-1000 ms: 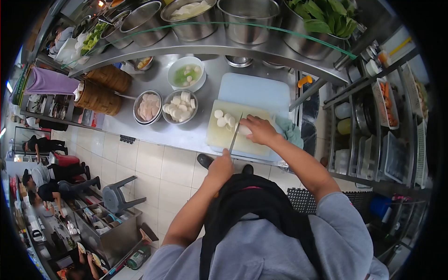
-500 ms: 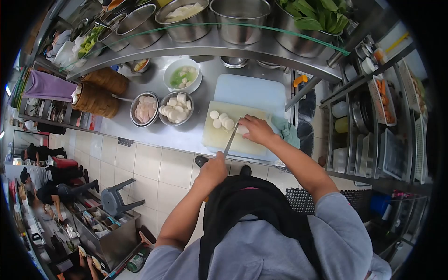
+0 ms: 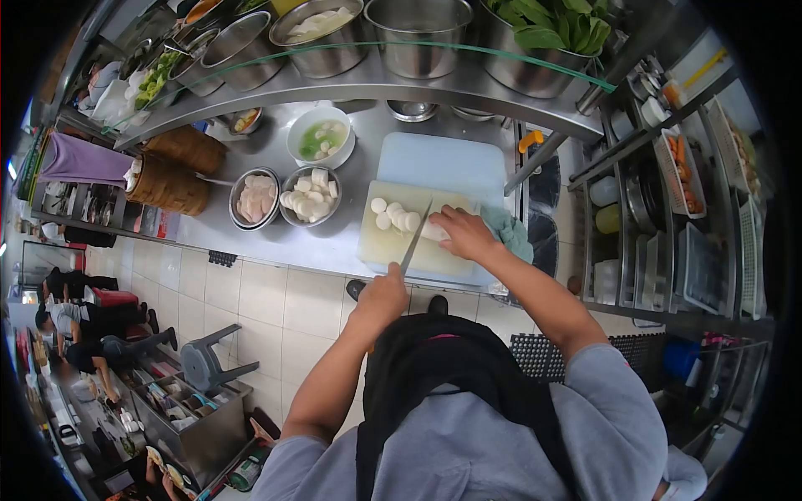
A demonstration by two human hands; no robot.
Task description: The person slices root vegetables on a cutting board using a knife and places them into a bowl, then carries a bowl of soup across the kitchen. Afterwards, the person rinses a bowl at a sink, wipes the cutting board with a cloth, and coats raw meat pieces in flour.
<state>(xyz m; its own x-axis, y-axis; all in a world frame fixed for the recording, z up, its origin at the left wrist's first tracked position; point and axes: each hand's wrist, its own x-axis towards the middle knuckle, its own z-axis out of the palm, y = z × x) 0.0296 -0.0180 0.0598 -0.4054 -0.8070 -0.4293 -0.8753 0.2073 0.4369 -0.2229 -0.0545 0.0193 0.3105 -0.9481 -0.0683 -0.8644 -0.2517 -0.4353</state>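
Note:
My left hand [image 3: 383,299] is closed round the handle of a kitchen knife [image 3: 416,238], its blade pointing away from me across the cutting board [image 3: 380,246]. My right hand [image 3: 464,234] rests on a white cylinder-shaped food piece [image 3: 434,230], fingers gripping it just right of the blade. To the left of the blade lie several round white slices [image 3: 393,215], some overlapping. The board is pale yellow and lies over a larger bluish-white board [image 3: 443,156]. A crumpled green cloth [image 3: 510,232] sits beside my right wrist.
Left of the boards stand a metal bowl of white pieces [image 3: 311,198], a bowl of pale pinkish pieces [image 3: 257,199] and a white bowl with green liquid [image 3: 321,138]. Bamboo steamers [image 3: 171,182] are farther left. A metal shelf [image 3: 351,88] with pots overhangs the counter's back.
The knife and my left hand have shifted slightly forward, and the blade tip reaches farther over the board. My right hand stays on the white piece. The whole view has moved a little.

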